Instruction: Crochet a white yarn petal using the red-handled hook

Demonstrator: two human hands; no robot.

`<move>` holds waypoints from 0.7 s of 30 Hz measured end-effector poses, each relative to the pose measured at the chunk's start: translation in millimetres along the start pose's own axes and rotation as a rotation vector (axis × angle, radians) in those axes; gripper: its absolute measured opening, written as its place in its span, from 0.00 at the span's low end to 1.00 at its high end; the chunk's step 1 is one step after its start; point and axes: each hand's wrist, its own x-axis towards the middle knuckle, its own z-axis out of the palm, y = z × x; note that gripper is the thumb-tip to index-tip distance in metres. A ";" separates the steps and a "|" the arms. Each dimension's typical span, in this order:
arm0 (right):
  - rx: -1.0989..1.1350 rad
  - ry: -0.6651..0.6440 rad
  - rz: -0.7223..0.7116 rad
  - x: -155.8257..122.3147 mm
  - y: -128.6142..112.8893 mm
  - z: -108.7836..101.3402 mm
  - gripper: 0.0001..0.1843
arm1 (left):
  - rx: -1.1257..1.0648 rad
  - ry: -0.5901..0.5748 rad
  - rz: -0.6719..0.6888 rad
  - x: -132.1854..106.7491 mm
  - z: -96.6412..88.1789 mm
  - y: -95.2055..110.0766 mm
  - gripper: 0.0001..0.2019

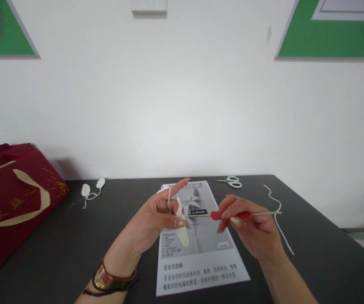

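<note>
My left hand (166, 210) pinches a small cream crochet piece (183, 236) between thumb and fingers. White yarn (169, 198) loops round its raised index finger. In my right hand (245, 219) is a crochet hook with a red grip (216, 215), held level. The hook's metal shaft (199, 215) points left and its tip meets the crochet piece at my left fingers; the exact stitch is too small to make out. Both hands are above a printed pattern sheet (201, 270) with a flower picture and Chinese text.
Light blue-handled scissors (233, 182) lie at the back of the black table (131, 274). Two white crochet pieces (86, 190) joined by yarn lie at back left. A loose white strand (285, 238) is at right. A dark red gift bag (14, 198) stands left, before a white wall.
</note>
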 end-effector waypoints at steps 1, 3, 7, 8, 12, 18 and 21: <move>0.013 0.014 0.002 0.7 0.3 0.5 0.05 | 0.004 -0.001 0.001 0.0 0.0 -0.2 0.37; 0.046 0.041 0.012 2.0 1.0 1.6 0.04 | 0.022 -0.001 -0.003 -0.2 0.3 -0.4 0.37; 0.079 0.083 0.033 3.4 1.7 3.9 0.04 | 0.072 0.012 -0.016 -0.8 1.0 -0.7 0.37; 0.080 0.098 0.033 3.3 1.7 4.4 0.04 | 0.081 0.013 -0.017 -1.0 1.1 -0.8 0.37; 0.077 0.163 0.045 2.3 1.9 6.2 0.05 | 0.107 0.007 -0.013 -1.7 1.8 0.0 0.37; 0.292 0.284 0.191 4.2 7.6 12.2 0.06 | 0.228 0.051 0.119 -0.5 4.3 1.1 0.34; 0.468 0.345 0.310 6.8 13.4 15.7 0.06 | 0.352 0.160 0.309 3.4 6.9 -7.3 0.29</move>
